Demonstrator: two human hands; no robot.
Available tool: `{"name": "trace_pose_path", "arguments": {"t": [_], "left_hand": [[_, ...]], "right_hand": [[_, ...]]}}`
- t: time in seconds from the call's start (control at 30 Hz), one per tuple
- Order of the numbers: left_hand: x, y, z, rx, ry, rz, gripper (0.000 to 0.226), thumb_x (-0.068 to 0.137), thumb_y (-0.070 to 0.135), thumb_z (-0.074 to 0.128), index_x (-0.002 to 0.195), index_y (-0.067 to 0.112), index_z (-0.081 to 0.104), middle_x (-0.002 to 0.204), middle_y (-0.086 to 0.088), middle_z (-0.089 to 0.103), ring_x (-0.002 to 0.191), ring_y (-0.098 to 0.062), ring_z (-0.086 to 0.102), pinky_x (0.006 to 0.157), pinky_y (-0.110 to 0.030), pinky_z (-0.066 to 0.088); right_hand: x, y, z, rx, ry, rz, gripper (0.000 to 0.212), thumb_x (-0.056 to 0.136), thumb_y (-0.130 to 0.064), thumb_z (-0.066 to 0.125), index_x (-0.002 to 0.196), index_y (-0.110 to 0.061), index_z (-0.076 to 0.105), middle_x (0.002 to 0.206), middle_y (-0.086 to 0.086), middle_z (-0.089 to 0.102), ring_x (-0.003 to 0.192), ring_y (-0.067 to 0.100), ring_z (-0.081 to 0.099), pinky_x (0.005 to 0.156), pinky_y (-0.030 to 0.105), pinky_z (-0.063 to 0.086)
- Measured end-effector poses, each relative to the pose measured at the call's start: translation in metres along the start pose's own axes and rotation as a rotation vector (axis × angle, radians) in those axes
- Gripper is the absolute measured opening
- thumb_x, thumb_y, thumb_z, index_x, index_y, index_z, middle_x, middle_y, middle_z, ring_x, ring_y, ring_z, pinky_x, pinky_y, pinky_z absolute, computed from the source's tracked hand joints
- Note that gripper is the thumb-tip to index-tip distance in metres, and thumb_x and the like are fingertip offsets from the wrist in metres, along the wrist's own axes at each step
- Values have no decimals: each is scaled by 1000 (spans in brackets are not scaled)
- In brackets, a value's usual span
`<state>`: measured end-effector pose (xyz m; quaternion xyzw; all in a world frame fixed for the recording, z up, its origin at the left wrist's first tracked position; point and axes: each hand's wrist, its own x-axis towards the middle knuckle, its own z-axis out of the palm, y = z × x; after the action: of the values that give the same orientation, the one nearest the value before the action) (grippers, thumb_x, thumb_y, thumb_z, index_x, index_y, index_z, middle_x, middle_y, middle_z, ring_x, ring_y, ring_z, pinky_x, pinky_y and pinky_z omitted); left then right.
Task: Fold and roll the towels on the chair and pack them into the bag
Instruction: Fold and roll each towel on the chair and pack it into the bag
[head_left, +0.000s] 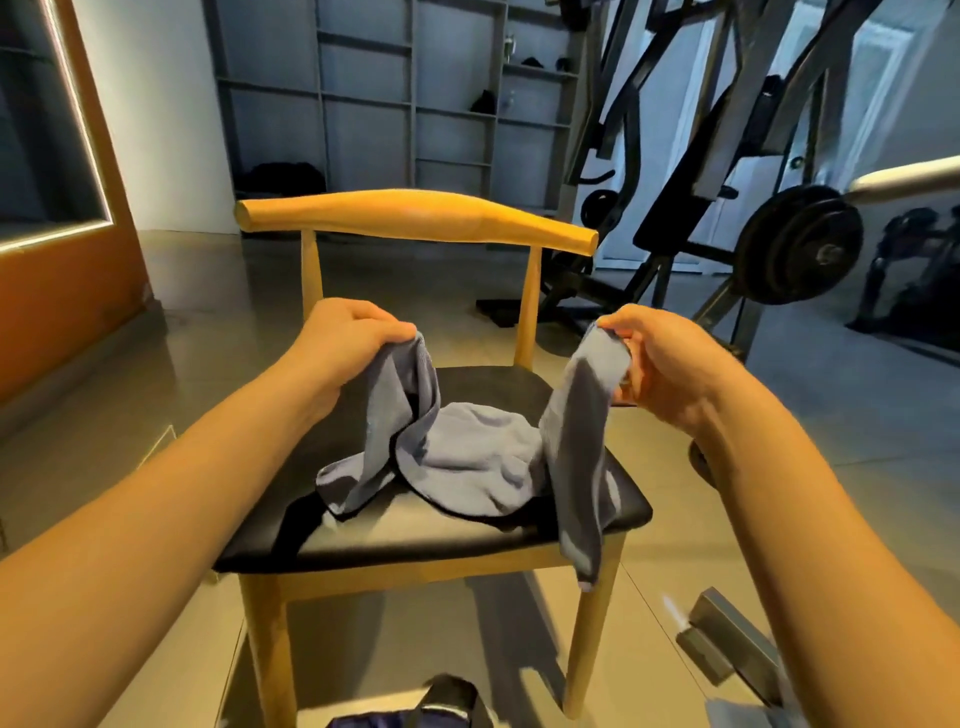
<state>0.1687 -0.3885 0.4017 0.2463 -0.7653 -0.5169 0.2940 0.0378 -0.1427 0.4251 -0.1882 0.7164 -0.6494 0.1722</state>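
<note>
Fingers of left hand and right hand pinch 2 corners of grey towel, its middle sagging on chair.

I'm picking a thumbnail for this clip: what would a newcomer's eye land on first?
First the two bare arms reaching in: the left hand and right hand each pinch up an end of a grey-blue towel mid-frame. The rest of it slumps on the black seat of a wooden chair. Behind on the right, a dark weight plate stands out.
</note>
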Motion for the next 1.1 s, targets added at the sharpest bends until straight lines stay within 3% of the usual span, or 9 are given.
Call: {"name": "trace_pose_path", "arguments": {"t": [0.17, 0.27, 0.4, 0.53, 0.63, 0.8, 0.97, 1.1], "left_hand": [[-6, 5, -1, -202, -59, -27, 17, 88, 26, 76, 92, 10, 78, 102, -13, 73, 98, -23, 66, 81, -34, 53], [-14, 4, 3, -296, -163, -62, 18, 91, 17, 73, 103, 5, 78, 109, -20, 74, 91, -24, 64, 75, -30, 54], [-26, -2, 2, -340, -323, -131, 19, 94, 3, 65, 109, 4, 76, 104, -13, 77, 84, -18, 68, 64, -20, 59], [-33, -3, -2, -289, -223, -60, 13, 88, 2, 73, 101, -1, 74, 94, -17, 78, 74, -21, 72, 62, -23, 60], [-38, -5, 1, -241, -180, 0, 18, 83, 4, 79, 95, -7, 72, 85, -22, 74, 69, -25, 70, 60, -26, 60], [-42, -3, 5, -196, -223, 33, 14, 83, 11, 81, 90, 2, 74, 83, -19, 76, 72, -24, 74, 65, -28, 59], [-45, 0, 9, -159, -310, 45, 13, 87, 15, 77, 97, 6, 77, 87, -11, 77, 76, -16, 74, 69, -26, 59], [-46, 0, 13, -149, -314, 39, 12, 89, 17, 76, 97, 8, 78, 86, -9, 76, 76, -15, 71, 70, -26, 58]], "right_hand": [[-3, 6, 31, -19, -31, -130, 16, 101, -15, 60, 105, -1, 65, 82, 14, 60, 54, 15, 58, 49, 24, 52], [-5, 10, 51, 25, 9, -202, 14, 98, -9, 65, 109, -2, 65, 86, 14, 64, 51, 18, 63, 50, 26, 55], [-7, 15, 65, 144, -143, -138, 16, 98, 0, 58, 111, 5, 66, 89, 21, 72, 65, 26, 74, 54, 27, 59], [-9, 15, 65, 77, -292, -124, 25, 91, 8, 60, 114, 2, 66, 96, 22, 76, 86, 34, 77, 65, 33, 63], [-13, 13, 63, -64, -297, -213, 21, 87, 4, 71, 108, 3, 68, 90, 21, 76, 79, 30, 76, 65, 33, 63], [-15, 16, 63, -234, -291, -312, 13, 88, -6, 76, 92, 5, 70, 79, 18, 74, 65, 23, 69, 56, 30, 57], [-16, 19, 61, -393, -272, -348, 24, 84, -25, 82, 78, -4, 71, 62, 8, 63, 58, 12, 57, 51, 24, 46], [-16, 18, 61, -386, -279, -384, 25, 87, -24, 80, 78, -4, 70, 56, 6, 59, 51, 14, 53, 46, 26, 42]]}}
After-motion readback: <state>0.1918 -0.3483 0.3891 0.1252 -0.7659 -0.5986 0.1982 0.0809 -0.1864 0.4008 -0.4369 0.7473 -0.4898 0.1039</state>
